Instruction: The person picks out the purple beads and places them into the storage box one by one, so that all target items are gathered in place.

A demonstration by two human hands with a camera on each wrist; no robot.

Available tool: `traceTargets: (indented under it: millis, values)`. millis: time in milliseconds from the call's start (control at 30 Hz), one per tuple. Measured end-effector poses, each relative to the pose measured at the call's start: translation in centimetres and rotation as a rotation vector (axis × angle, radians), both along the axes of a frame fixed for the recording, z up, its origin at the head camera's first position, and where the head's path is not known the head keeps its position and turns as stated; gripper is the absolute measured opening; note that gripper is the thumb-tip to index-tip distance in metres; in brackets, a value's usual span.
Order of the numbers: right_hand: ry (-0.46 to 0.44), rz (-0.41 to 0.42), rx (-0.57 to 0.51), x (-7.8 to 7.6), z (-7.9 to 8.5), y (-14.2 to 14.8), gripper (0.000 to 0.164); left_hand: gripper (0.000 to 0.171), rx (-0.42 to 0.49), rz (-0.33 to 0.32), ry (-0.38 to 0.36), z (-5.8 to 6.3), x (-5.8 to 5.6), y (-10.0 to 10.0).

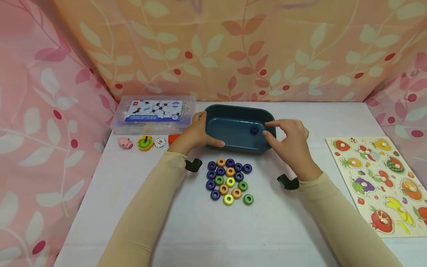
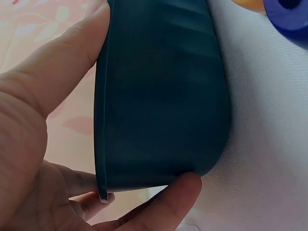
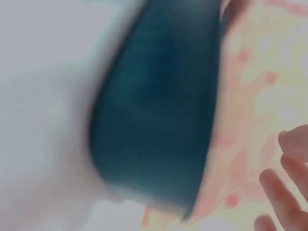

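A dark teal plastic tub (image 1: 230, 147) stands behind a cluster of ring beads. My left hand (image 1: 197, 134) holds its left end, thumb along the near rim and fingers round the end wall; the left wrist view shows a fingertip (image 2: 185, 190) against the tub's lower side. One dark blue ring bead (image 1: 254, 129) lies inside, toward the right. Over the tub's right end is my right hand (image 1: 291, 142), thumb and forefinger spread apart with nothing between them. Purple ring beads (image 1: 211, 165), orange ones (image 1: 230, 171), yellow ones (image 1: 228, 199) and green ones (image 1: 248, 199) lie in front of the tub.
A clear plastic case (image 1: 151, 128) with a molecule-model label sits back left. Before it are a pink pig figure (image 1: 125, 143), a tree piece (image 1: 145, 143), a chip marked 10 (image 1: 160, 142) and a red piece (image 1: 173, 138). A fruit puzzle board (image 1: 373, 193) lies at right.
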State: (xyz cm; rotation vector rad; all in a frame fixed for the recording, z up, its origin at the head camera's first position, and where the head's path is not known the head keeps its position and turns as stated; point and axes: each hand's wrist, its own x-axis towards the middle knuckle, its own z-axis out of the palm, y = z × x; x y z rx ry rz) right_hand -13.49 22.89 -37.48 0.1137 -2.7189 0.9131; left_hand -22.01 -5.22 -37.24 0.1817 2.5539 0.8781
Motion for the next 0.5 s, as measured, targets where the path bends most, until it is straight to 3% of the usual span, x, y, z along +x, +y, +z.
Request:
traceTargets:
  millis: [100, 200, 333, 500]
  values:
    - [-0.026, 0.122, -0.020, 3.3, -0.1, -0.9, 0.024, 0.138, 0.008, 0.006, 0.005, 0.0, 0.0, -0.1]
    - [-0.153, 0.252, 0.000, 4.8, -1.2, -1.9, 0.024, 0.139, 0.015, 0.015, 0.013, -0.1, -0.1, -0.2]
    - [-0.284, 0.323, 0.046, 4.9, -3.1, -2.7, 0.026, 0.139, 0.009, 0.011, 0.020, -0.1, -0.1, -0.2]
    - [-0.303, 0.308, 0.090, 4.5, -4.3, -2.8, 0.025, 0.139, 0.008, 0.004, 0.015, -0.2, -0.1, -0.1]
